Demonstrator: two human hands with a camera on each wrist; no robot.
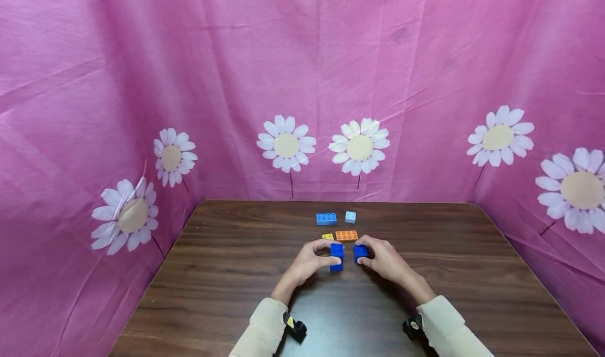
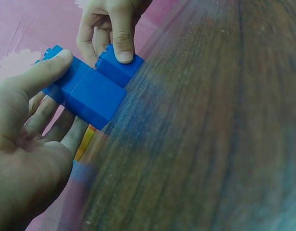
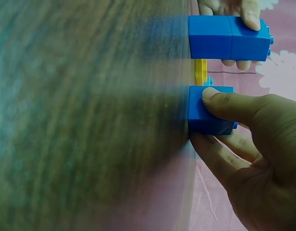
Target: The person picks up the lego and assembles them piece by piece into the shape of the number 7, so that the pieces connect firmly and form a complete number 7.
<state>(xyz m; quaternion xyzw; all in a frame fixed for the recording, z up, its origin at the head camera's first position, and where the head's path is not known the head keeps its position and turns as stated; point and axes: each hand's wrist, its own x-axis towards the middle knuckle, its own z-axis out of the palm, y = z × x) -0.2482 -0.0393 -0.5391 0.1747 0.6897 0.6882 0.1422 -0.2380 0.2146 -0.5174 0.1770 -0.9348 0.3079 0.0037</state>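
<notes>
Two dark blue toy bricks stacked one on the other (image 1: 336, 251) stand upright on the wooden table, studs up. My left hand (image 1: 309, 264) grips the upper brick of this stack, thumb on the near side and fingers behind. Just to the right, a single dark blue brick (image 1: 360, 252) sits on the tabletop. My right hand (image 1: 385, 261) holds it between thumb and fingers. A narrow gap separates the stack from the single brick. In the right wrist view the stack (image 3: 210, 38) is twice as tall as the single brick (image 3: 217, 122).
Behind the hands lie a yellow brick (image 1: 327, 237) and an orange brick (image 1: 346, 235). Farther back are a medium blue brick (image 1: 326, 219) and a small light blue one (image 1: 350, 217). A pink flowered cloth (image 1: 321, 84) hangs around the table (image 1: 227, 273).
</notes>
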